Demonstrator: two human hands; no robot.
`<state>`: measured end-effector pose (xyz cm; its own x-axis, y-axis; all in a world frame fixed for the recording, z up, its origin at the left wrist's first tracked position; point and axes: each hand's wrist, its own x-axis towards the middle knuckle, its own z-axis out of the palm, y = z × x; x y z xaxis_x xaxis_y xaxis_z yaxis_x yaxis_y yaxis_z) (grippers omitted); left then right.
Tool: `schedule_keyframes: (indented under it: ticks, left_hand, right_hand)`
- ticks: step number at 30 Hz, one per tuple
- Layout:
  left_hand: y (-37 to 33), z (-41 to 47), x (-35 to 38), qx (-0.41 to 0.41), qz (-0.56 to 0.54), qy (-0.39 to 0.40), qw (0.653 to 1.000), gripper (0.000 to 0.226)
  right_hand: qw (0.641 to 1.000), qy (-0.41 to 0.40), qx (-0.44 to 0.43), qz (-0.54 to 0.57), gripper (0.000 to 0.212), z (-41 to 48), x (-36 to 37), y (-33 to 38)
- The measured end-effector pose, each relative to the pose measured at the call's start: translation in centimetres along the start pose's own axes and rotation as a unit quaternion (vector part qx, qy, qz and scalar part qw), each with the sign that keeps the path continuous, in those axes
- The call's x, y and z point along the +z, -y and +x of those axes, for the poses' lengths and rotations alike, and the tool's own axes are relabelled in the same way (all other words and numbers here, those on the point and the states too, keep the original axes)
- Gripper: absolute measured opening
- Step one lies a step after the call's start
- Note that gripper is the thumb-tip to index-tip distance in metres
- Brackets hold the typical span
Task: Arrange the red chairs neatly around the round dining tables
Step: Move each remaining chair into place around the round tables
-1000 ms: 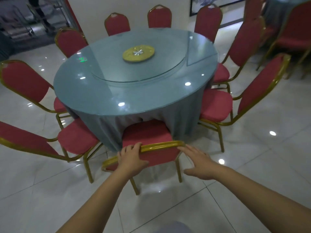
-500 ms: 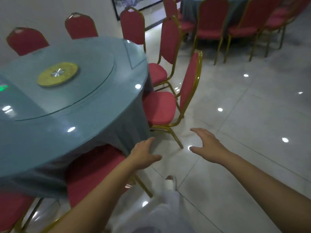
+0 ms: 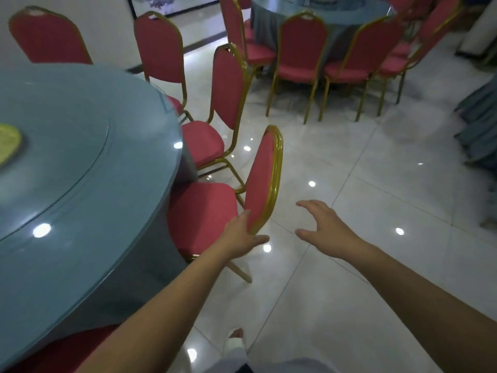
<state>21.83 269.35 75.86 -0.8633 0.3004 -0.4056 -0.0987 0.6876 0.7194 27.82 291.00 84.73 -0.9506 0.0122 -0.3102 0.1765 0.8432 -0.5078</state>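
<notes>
Indoors, glossy tiled floor (image 3: 349, 305), left hand (image 3: 239, 235) fingers (image 3: 243, 217) touching chair (image 3: 261, 179), right hand (image 3: 328, 230) fingers (image 3: 309, 204) spread

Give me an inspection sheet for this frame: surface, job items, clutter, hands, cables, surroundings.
Surface: round table, teal glass top, yellow disc on it.
Job's things: nearest chair with its seat at the table skirt; next chair stands beyond it.
Clutter: nothing seen.
Hands: left hand touches the nearest chair's backrest edge; right hand open above the floor, holding nothing.
Cables: nothing seen.
Surroundings: glossy tiled floor; second table ringed with red chairs.
</notes>
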Motion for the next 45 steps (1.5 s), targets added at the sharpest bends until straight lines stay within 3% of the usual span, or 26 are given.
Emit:
schedule_keyframes:
  ticks: [4, 7, 16, 19, 21, 23, 25, 28, 29, 34, 38, 45]
  left_hand:
    - [-4.8, 7.0, 0.9, -0.018, -0.071, -0.042, 0.996, 0.088]
    - [-6.6, 11.8, 2.6, -0.04, -0.051, -0.079, 0.995, 0.078]
    - [-8.7, 15.1, 6.3, -0.21, -0.013, -0.244, 0.947, 0.069]
    - [-9.8, 14.1, 6.7, -0.241, -0.023, -0.25, 0.937, 0.048]
    - [-10.6, 12.3, 7.7, -0.248, -0.031, -0.244, 0.937, 0.025]
    - [-11.1, 9.9, 9.7, -0.256, -0.04, -0.215, 0.942, 0.023]
    - [-11.5, 7.2, 11.9, -0.276, -0.023, -0.195, 0.941, 0.036]
    - [-11.0, 3.5, 15.4, -0.307, -0.004, -0.21, 0.928, 0.049]
    - [-10.9, 2.4, 16.3, -0.317, -0.007, -0.213, 0.924, 0.055]
    - [-10.1, -0.9, 16.7, -0.358, -0.059, -0.222, 0.905, 0.055]
    - [-8.8, -1.3, 14.0, -0.368, -0.094, -0.271, 0.884, 0.039]
    - [-5.8, -1.0, 9.2, -0.419, -0.111, -0.338, 0.835, 0.037]
  right_hand:
    - [1.0, 0.014, -0.019, 0.004, 0.07, 5.6, -2.8, -3.6]
    - [0.997, 0.037, -0.062, -0.006, 0.073, 11.4, -5.2, -6.7]
    - [0.955, 0.149, -0.254, -0.021, 0.08, 27.2, -9.3, -10.0]
    - [0.936, 0.162, -0.309, -0.044, 0.093, 29.7, -9.8, -10.0]
    - [0.924, 0.147, -0.335, -0.117, 0.105, 31.2, -9.9, -9.9]
    - [0.904, 0.153, -0.35, -0.191, 0.108, 31.9, -9.6, -9.8]
    - [0.888, 0.179, -0.361, -0.224, 0.09, 32.0, -9.0, -9.9]
    - [0.846, 0.208, -0.428, -0.242, 0.044, 30.6, -7.4, -11.4]
    - [0.838, 0.206, -0.446, -0.24, 0.039, 29.8, -6.7, -12.2]
    - [0.829, 0.214, -0.459, -0.235, 0.029, 27.6, -4.2, -11.2]
    - [0.833, 0.225, -0.452, -0.227, 0.03, 27.8, -2.8, -7.3]
    - [0.839, 0.249, -0.436, -0.21, 0.018, 28.6, -1.2, -1.0]
